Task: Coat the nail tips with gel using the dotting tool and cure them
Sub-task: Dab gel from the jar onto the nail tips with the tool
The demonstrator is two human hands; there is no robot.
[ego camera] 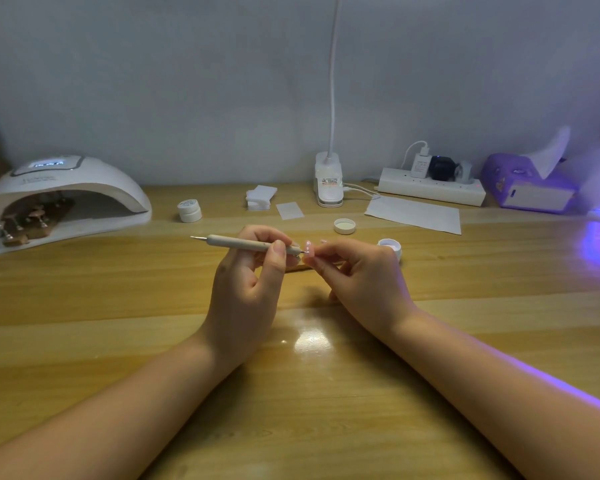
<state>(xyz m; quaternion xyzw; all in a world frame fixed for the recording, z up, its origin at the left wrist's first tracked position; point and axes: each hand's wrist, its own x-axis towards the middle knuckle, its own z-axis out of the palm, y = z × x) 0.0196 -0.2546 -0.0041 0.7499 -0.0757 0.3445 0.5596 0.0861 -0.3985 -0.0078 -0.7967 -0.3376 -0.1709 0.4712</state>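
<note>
You are mid-coat, by the look of it, with curing not yet done for the piece in hand: inside the large white dome-shaped curing lamp (pixel 63 199) at the far left sit brown holder strips with nail tips (pixel 32 220), which I judge to be pieces already coated. Your left hand (pixel 246 282) has its grip closed round the long grey dotting tool (pixel 250 244), thumb on top, the metal point touching the small pale pink nail tip (pixel 309 250) that your right hand (pixel 364 275) pinches at its fingertips, above the middle of the tabletop. Just beyond your right hand stands the small open white gel pot (pixel 390 244), its round white lid (pixel 344 226) lying apart, inside up. The glossy light wooden tabletop (pixel 309 393) runs to a plain pale wall; along the back stand a white power strip (pixel 430 190) with plugs, a purple tissue box (pixel 530 185), a white clip lamp base (pixel 329 181) with a thin stalk, a white sheet of paper (pixel 416 214), a stack of white wipes (pixel 260 197) and two stacked closed white jars (pixel 189 210). Violet light spills in from the right edge.
</note>
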